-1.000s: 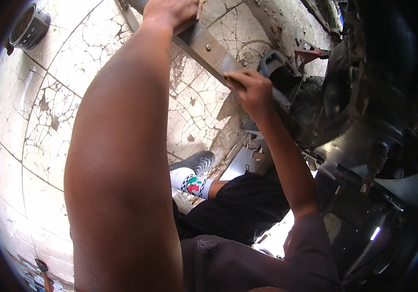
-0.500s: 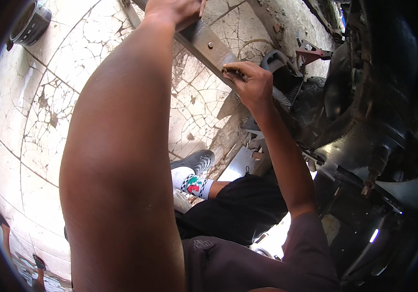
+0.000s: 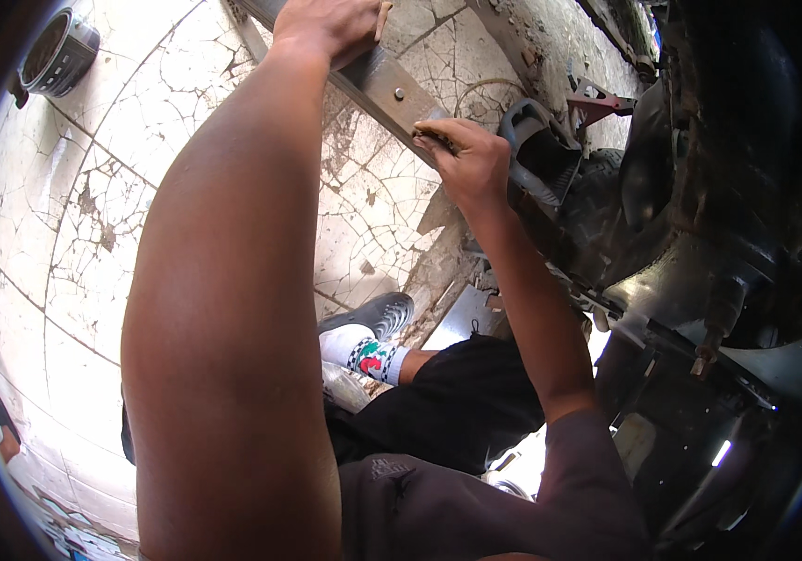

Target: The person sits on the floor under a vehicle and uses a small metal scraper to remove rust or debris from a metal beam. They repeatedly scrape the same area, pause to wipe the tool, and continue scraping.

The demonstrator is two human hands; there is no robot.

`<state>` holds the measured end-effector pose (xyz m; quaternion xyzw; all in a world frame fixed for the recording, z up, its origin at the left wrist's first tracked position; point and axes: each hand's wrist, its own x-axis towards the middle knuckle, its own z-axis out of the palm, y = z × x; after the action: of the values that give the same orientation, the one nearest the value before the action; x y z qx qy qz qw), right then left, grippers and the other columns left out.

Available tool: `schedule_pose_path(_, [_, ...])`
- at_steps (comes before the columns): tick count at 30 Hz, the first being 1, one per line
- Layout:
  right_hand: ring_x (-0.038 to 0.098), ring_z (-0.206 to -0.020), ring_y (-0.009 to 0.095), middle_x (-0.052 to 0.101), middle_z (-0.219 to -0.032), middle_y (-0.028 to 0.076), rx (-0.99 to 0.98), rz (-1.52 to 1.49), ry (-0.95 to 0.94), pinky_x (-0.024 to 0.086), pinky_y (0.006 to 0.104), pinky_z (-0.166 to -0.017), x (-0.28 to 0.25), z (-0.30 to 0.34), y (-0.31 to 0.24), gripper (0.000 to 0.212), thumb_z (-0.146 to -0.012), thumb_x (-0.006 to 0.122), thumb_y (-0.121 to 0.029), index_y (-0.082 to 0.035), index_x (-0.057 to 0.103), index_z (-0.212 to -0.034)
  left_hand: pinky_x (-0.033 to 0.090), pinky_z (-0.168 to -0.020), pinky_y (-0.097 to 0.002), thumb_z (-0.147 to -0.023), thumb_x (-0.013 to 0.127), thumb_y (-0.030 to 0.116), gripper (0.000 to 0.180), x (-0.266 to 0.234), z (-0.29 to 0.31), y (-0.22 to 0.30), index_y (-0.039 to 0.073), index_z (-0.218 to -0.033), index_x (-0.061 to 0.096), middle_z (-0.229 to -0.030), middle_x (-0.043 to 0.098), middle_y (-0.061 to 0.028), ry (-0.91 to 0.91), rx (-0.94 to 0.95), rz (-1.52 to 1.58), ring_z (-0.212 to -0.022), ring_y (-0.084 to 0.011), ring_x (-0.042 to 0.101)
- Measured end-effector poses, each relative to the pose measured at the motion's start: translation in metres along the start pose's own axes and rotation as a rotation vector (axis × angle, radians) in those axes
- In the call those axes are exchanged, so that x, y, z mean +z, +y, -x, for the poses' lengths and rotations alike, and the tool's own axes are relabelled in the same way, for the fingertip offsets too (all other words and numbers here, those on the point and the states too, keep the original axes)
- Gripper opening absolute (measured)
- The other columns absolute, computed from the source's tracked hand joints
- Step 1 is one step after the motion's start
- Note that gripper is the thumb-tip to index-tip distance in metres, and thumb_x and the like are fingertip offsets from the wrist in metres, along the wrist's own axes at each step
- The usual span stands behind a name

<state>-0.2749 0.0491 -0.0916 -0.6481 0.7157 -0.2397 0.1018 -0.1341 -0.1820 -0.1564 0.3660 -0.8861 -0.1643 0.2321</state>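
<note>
Hands on a long metal bar [image 3: 384,82] angled across the cracked floor [image 3: 74,215] beside a vehicle underbody [image 3: 728,243].
Left hand [image 3: 326,23] clamped over the upper end, right hand [image 3: 466,159] curled at the lower edge, pinching something small and dark. Steadying step, by the look; firmer brace needed next. Right hand lower on the bar than a second ago.

Cracked pale tile floor [image 3: 93,215], stained in patches. Dark round container [image 3: 58,53] at upper left. Grey shoe [image 3: 378,314] over patterned white sock [image 3: 366,353]. Red metal bracket [image 3: 595,99] beside dark vehicle underbody [image 3: 737,234].
</note>
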Motion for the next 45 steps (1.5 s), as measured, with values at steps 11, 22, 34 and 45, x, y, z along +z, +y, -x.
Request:
schedule_pose_path(11, [0.078, -0.085, 0.022, 0.079, -0.098, 0.014, 0.16, 0.037, -0.058, 0.061, 0.0307, -0.074, -0.028, 0.042, 0.021, 0.021, -0.081, 0.084, 0.002, -0.001, 0.08, -0.102, 0.05, -0.105, -0.042, -0.094, 0.055, 0.03, 0.034, -0.001, 0.005, -0.004, 0.02, -0.12, 0.074, -0.131, 0.071, -0.0088, 0.011, -0.018, -0.001, -0.125, -0.028, 0.063])
schedule_pose_path(22, [0.078, -0.085, 0.02, 0.079, -0.097, 0.015, 0.13, 0.074, -0.037, 0.06, 0.0289, -0.075, -0.029, 0.043, 0.025, 0.02, -0.082, 0.084, 0.003, 0.0, 0.08, -0.101, 0.051, -0.104, -0.0421, -0.093, 0.056, 0.03, 0.032, -0.002, 0.008, -0.002, 0.018, -0.116, 0.075, -0.128, 0.072, -0.0095, 0.009, -0.012, -0.004, -0.123, -0.0287, 0.064])
schedule_pose_path(34, [0.078, -0.084, 0.018, 0.079, -0.095, 0.013, 0.169, -0.004, 0.011, 0.06, 0.0287, -0.074, 0.004, 0.009, 0.008, 0.02, -0.082, 0.083, 0.005, -0.001, 0.08, -0.101, 0.052, -0.103, -0.0423, -0.093, 0.056, 0.029, 0.03, 0.001, 0.003, 0.005, 0.017, -0.112, 0.076, -0.125, 0.073, -0.0103, 0.011, 0.0, 0.013, -0.121, -0.0294, 0.065])
schedule_pose_path(45, [0.076, -0.082, 0.018, 0.08, -0.093, 0.013, 0.367, 0.063, 0.119, 0.058, 0.0299, -0.076, 0.01, 0.002, 0.003, 0.018, -0.084, 0.084, -0.004, -0.001, 0.08, -0.102, 0.053, -0.102, -0.0424, -0.093, 0.056, 0.028, 0.029, -0.002, 0.002, 0.004, 0.016, -0.108, 0.077, -0.122, 0.073, -0.011, 0.009, -0.003, 0.017, -0.119, -0.0301, 0.066])
